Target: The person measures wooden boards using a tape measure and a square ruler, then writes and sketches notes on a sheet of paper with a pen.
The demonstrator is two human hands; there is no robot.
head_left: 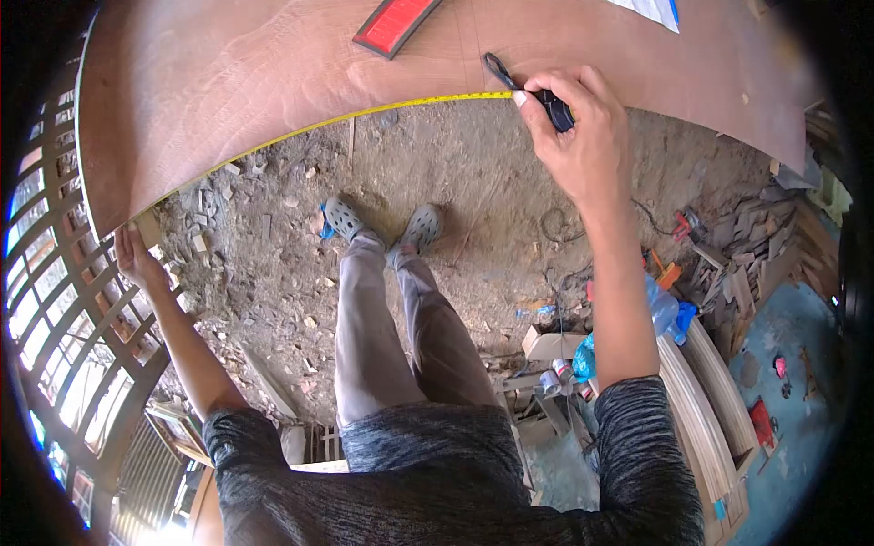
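A plywood sheet (273, 64) spans the top of the view. Along its near edge runs the yellow blade (346, 116) of a tape measure, pulled out. My right hand (583, 118) grips the black case (557, 111) of the tape measure at the sheet's edge, thumb and forefinger near where the blade comes out. A black wrist strap (497, 69) from the case lies on the wood. At the sheet's left corner my left hand (137, 258) pinches the blade's far end against the edge; its fingertips are partly hidden.
A red, dark-framed tool (397, 25) and a white sheet (651, 11) lie on the plywood. Wood scraps litter the dirt floor (473, 164) around my feet. A metal grille (68, 273) stands left. Offcuts (742, 273), curved wooden pieces (696, 409) and cables lie right.
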